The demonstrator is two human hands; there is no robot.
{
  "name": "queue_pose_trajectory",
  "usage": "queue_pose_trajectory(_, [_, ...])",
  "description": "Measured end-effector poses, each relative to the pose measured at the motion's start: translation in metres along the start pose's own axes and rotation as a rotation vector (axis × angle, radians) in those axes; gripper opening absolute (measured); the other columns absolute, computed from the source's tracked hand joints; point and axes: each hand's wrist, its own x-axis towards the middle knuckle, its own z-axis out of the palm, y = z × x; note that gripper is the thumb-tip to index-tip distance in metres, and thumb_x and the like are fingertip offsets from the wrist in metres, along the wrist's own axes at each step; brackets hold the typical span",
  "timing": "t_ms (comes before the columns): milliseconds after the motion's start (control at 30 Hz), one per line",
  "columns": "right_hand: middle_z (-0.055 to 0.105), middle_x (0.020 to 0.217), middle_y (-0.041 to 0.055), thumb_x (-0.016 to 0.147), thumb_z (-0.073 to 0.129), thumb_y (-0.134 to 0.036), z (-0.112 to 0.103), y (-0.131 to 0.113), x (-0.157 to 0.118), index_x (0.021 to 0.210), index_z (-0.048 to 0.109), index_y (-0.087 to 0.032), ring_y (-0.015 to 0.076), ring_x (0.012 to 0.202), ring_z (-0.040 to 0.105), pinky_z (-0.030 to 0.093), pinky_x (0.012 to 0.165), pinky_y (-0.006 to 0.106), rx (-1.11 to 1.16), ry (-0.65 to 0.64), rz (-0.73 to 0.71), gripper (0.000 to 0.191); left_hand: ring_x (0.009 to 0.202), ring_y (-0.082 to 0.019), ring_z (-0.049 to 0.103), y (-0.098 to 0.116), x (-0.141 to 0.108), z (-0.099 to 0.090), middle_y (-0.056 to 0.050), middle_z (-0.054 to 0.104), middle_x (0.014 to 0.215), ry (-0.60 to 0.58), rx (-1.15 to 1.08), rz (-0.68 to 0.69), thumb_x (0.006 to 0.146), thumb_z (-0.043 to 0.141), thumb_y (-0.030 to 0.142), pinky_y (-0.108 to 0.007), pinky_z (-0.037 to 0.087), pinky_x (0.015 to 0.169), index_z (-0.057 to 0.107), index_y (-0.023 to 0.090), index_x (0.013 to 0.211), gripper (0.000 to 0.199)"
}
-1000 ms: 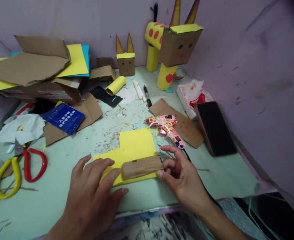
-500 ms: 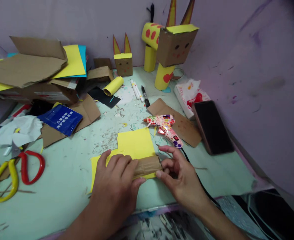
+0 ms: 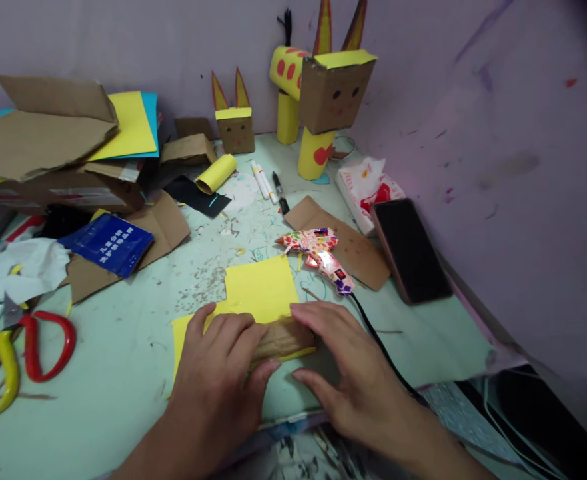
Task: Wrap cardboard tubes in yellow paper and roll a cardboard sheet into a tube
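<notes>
A brown cardboard tube lies across a yellow paper sheet near the table's front edge. My left hand is wrapped over the tube's left part, covering it. At the tube's right end, my right hand has its thumb and fingers spread apart, with the fingertips close to the tube's top edge; whether they touch it cannot be made out. Just beyond the paper rests a flower-patterned glue gun, its black cord running past my right hand.
Red-and-yellow scissors lie at the left. A phone and tissue pack are at the right. Behind stand a cardboard-headed figure, a small box head and a cardboard pile.
My right hand has opened from its pinch at the tube's right end, its thumb now lower and away from the tube. The whole view has shifted slightly, moving the table's contents leftward.
</notes>
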Motion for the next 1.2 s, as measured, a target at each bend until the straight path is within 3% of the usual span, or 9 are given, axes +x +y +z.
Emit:
queue_pose_trajectory(200, [0.058,0.116,0.0092,0.082,0.061,-0.014,0.012,0.002,0.004,0.123,0.046,-0.018,0.0233,0.110,0.049,0.042,0.096,0.040,0.017,0.019,-0.030,0.044,0.096,-0.019,0.055,-0.017,0.005,-0.023,-0.003,0.060,0.103,-0.154,-0.197,0.071,0.086,0.051,0.025,-0.042,0.037,0.094,0.053,0.024,0.111,0.025])
queue_pose_trajectory(267, [0.060,0.114,0.0088,0.082,0.060,-0.014,0.010,0.001,0.007,0.120,0.048,-0.018,0.0237,0.108,0.050,0.042,0.095,0.041,0.013,-0.010,-0.064,0.040,0.103,-0.018,0.054,-0.031,0.020,-0.026,-0.004,0.060,0.109,-0.110,-0.212,0.036,0.089,0.046,0.024,-0.034,0.042,0.089,0.054,0.024,0.112,0.024])
queue_pose_trajectory(300, [0.060,0.114,0.0090,0.082,0.059,-0.014,0.009,0.001,0.008,0.120,0.049,-0.017,0.0241,0.107,0.050,0.041,0.095,0.042,0.007,-0.030,-0.071,0.039,0.104,-0.019,0.054,-0.038,0.030,-0.026,-0.004,0.061,0.109,-0.076,-0.168,-0.004,0.089,0.047,0.026,-0.033,0.042,0.090,0.056,0.022,0.109,0.022])
queue_pose_trajectory(400, [0.060,0.114,0.0105,0.080,0.058,-0.012,0.006,-0.001,0.013,0.119,0.051,-0.015,0.0254,0.106,0.049,0.040,0.096,0.044,-0.009,-0.070,-0.067,0.040,0.104,-0.026,0.054,-0.053,0.061,-0.014,-0.012,0.060,0.111,-0.181,0.012,-0.089,0.088,0.045,0.032,-0.042,0.044,0.089,0.059,0.013,0.111,0.032])
queue_pose_trajectory(533, [0.060,0.110,0.0099,0.079,0.059,-0.011,0.003,0.000,0.017,0.116,0.052,-0.014,0.0248,0.104,0.049,0.037,0.098,0.045,0.016,-0.115,-0.052,0.039,0.098,-0.032,0.055,-0.054,0.082,0.004,-0.013,0.063,0.102,-0.284,0.085,-0.095,0.084,0.052,0.034,-0.049,0.043,0.082,0.062,0.014,0.107,0.032])
queue_pose_trajectory(733, [0.062,0.105,0.0065,0.079,0.063,-0.016,-0.005,0.000,0.021,0.112,0.054,-0.017,0.0233,0.098,0.051,0.034,0.098,0.047,0.075,-0.227,-0.008,0.034,0.083,-0.025,0.054,-0.052,0.081,0.009,-0.005,0.062,0.075,-0.317,0.073,-0.098,0.083,0.052,0.023,-0.042,0.039,0.076,0.060,0.019,0.070,0.016])
queue_pose_trajectory(933, [0.055,0.111,0.0085,0.081,0.061,-0.018,-0.008,-0.001,0.027,0.113,0.056,-0.020,0.0249,0.103,0.048,0.042,0.090,0.043,0.060,-0.288,0.072,0.032,0.080,-0.021,0.054,-0.064,0.081,0.012,-0.002,0.063,0.074,-0.261,-0.031,-0.100,0.082,0.054,0.024,-0.041,0.040,0.078,0.060,0.020,0.070,0.014])
queue_pose_trajectory(1100, [0.055,0.107,0.0081,0.081,0.062,-0.019,-0.008,-0.001,0.030,0.110,0.059,-0.020,0.0244,0.100,0.050,0.044,0.087,0.042,0.085,-0.299,0.109,0.029,0.099,-0.019,0.054,-0.048,0.069,-0.020,-0.005,0.063,0.100,-0.135,-0.123,-0.072,0.084,0.052,0.025,-0.036,0.043,0.086,0.060,0.018,0.099,0.018])
queue_pose_trajectory(1200, [0.056,0.106,0.0083,0.081,0.062,-0.019,-0.008,-0.002,0.029,0.111,0.059,-0.020,0.0251,0.100,0.050,0.044,0.087,0.043,0.079,-0.291,0.134,0.031,0.091,-0.018,0.055,-0.023,0.044,-0.040,-0.003,0.062,0.100,-0.088,-0.095,0.094,0.085,0.049,0.022,-0.033,0.044,0.079,0.058,0.021,0.098,0.016])
